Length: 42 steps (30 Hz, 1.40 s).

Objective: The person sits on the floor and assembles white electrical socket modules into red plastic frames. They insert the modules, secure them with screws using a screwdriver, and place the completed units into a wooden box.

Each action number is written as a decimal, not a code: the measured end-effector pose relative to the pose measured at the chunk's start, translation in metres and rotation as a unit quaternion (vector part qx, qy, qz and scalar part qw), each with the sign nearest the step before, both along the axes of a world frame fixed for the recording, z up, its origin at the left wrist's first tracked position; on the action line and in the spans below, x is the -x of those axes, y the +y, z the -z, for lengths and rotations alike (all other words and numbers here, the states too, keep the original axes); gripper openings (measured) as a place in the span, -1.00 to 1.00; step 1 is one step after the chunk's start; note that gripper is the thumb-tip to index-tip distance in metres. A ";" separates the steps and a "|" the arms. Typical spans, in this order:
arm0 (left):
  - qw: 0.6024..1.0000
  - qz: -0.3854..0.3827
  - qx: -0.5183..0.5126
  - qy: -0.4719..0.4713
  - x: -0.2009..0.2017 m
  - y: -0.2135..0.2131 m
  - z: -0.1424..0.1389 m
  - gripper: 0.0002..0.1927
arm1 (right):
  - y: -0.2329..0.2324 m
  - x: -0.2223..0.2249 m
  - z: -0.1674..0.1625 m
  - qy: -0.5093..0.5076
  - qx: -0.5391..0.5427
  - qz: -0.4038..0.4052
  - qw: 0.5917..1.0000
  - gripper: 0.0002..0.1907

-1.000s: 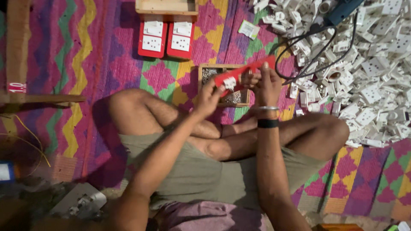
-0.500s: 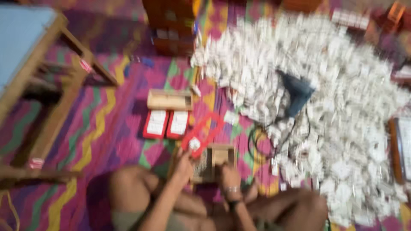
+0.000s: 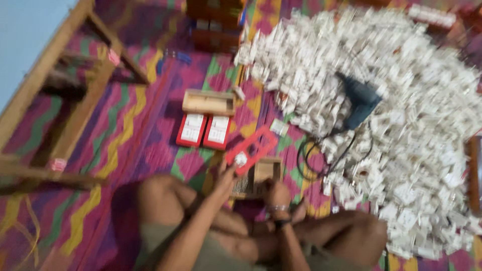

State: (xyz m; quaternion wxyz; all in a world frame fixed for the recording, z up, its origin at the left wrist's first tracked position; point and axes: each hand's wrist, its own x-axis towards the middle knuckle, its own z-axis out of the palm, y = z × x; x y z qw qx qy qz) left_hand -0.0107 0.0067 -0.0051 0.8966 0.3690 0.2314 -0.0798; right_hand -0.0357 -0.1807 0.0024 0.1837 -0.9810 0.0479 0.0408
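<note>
From the head camera, looking down on a person sitting cross-legged on a striped pink, purple and green woven mat [image 3: 140, 135], the left hand [image 3: 227, 176] is raised in front of the knees with its fingers closed on the lower end of a red rectangular plastic frame [image 3: 251, 149], a flat plate with open windows and a small white square insert [image 3: 240, 159] seated in the window nearest the fingers. The frame tilts up and away from the hand, above a small open wooden box [image 3: 261, 175]. The right hand [image 3: 277, 194] rests curled at that box's near edge; the blur hides whether it grips anything. The frame looks light and stiff, thin around its cut-outs, so it would likely flex or crack if twisted; the solid outer border is the safest place to hold, as the left hand does. Beyond lie two red-and-white finished plates [image 3: 205, 130] side by side, a longer wooden tray [image 3: 208, 102], a blue-grey power drill [image 3: 359, 103] with a black cord, and a large heap of white plastic parts [image 3: 401, 75].
</note>
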 end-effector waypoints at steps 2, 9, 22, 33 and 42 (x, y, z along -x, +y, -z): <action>0.999 0.013 -0.034 0.006 0.001 -0.003 0.000 -0.48 | -0.008 0.000 -0.002 -0.060 -0.081 -0.019 0.995 -0.74; 0.998 0.047 -0.024 -0.016 0.008 -0.009 -0.006 -0.60 | 0.004 -0.002 -0.009 0.003 -0.529 0.111 0.841 -0.87; 0.930 0.037 -0.340 -0.138 0.020 -0.021 -0.007 -0.72 | 0.023 -0.005 -0.003 0.081 -0.592 0.162 0.786 -0.84; 0.995 0.011 -0.089 -0.052 0.023 -0.023 -0.007 -0.65 | 0.034 -0.002 -0.004 -0.047 -0.501 0.093 0.859 -0.86; 0.999 -0.008 0.041 -0.035 0.024 -0.019 0.000 -0.60 | 0.050 0.013 -0.013 -0.280 -0.129 -0.065 0.949 -0.90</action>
